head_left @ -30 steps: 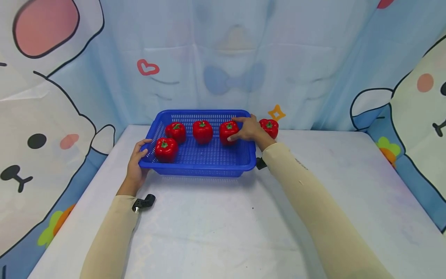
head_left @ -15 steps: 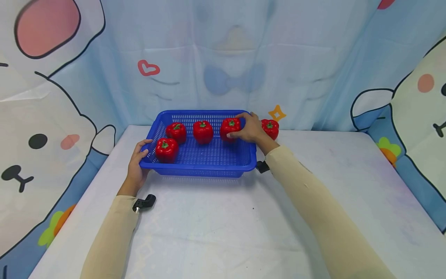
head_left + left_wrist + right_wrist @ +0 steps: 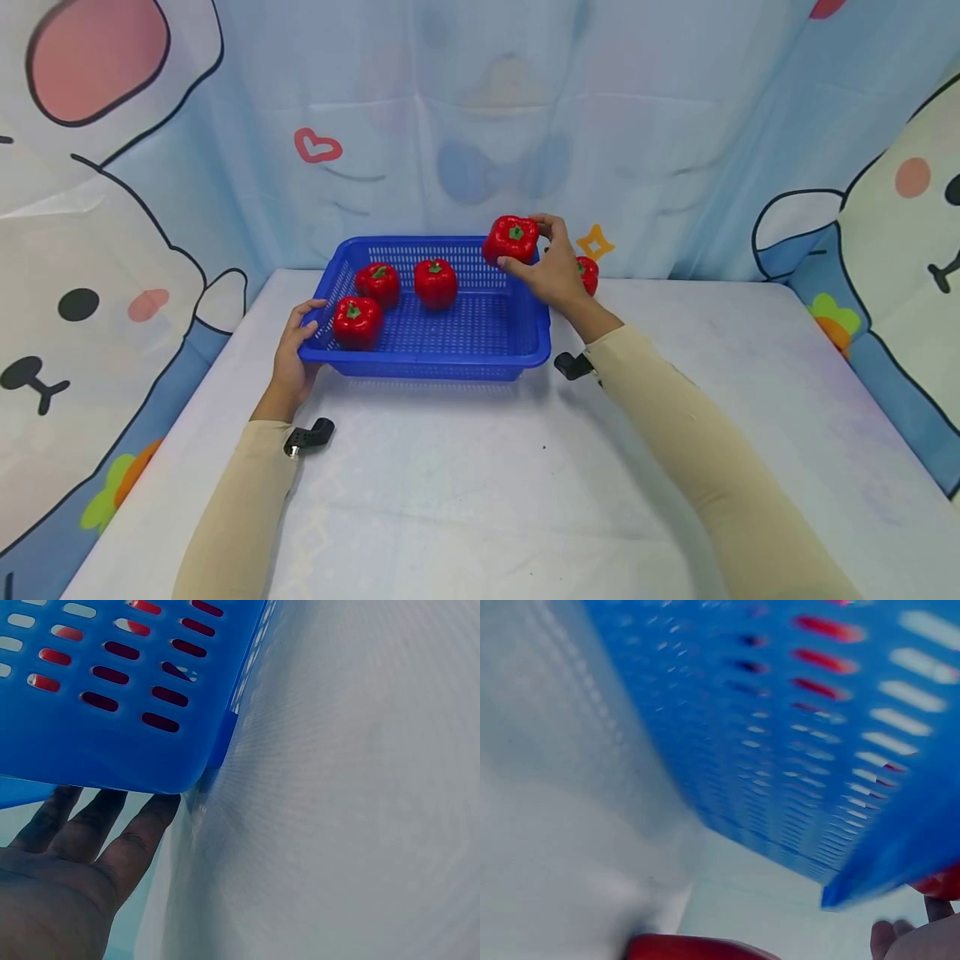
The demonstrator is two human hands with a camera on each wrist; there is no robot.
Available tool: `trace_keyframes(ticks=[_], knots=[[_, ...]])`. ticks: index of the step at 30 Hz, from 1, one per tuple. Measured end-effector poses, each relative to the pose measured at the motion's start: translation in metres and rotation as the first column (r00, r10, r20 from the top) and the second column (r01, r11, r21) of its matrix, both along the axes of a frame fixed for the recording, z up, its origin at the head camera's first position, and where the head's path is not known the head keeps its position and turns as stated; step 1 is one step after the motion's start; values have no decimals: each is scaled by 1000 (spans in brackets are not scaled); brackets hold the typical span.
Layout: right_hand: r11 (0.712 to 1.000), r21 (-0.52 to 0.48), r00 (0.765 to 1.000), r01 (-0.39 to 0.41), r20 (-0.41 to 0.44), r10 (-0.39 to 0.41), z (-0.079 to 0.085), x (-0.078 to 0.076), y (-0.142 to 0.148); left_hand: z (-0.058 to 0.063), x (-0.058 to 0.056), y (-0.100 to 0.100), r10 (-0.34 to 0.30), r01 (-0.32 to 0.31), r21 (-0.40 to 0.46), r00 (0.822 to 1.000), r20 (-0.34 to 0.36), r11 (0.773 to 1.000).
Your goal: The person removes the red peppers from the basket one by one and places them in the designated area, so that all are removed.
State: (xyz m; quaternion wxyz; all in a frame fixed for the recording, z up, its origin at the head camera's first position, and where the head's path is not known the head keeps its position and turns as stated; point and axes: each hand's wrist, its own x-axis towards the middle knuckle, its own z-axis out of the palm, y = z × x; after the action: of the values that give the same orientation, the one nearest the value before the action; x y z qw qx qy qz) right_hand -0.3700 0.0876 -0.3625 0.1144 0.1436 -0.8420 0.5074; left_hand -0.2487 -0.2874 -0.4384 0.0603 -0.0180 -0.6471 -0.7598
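Note:
A red bell pepper (image 3: 512, 239) with a green stem is raised above the back right corner of a blue plastic basket (image 3: 420, 360). My right hand (image 3: 557, 267) pinches it from the right side, thumb in front and fingers behind. At the basket's left end, my left hand (image 3: 294, 367) grips the rim; the left wrist view shows its fingers (image 3: 142, 836) reaching under the edge. Inside the basket lie three more red bell peppers: one at back left (image 3: 378, 284), another in the middle (image 3: 435, 284), and a third at front left (image 3: 357, 323).
Another red bell pepper (image 3: 588, 274) is on the white table (image 3: 450, 483) just right of the basket, partly hidden by my right hand. A light blue curtain (image 3: 660, 150) with cartoon prints hangs behind the table.
My right hand has lifted the rightmost bell pepper up out of the basket and slightly to the right, tilting it. The left hand and basket stay put.

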Motion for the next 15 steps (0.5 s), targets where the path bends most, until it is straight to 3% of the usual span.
trace_keyframes(ticks=[7, 15], knots=[[997, -69, 998, 31, -60, -35, 14, 4, 29, -1, -1, 0, -1, 1, -12, 1000, 13, 1000], [975, -131, 984, 179, 37, -176, 21, -4, 76, -1, 0, -1, 4, -3, -38, 1000, 24, 999]])
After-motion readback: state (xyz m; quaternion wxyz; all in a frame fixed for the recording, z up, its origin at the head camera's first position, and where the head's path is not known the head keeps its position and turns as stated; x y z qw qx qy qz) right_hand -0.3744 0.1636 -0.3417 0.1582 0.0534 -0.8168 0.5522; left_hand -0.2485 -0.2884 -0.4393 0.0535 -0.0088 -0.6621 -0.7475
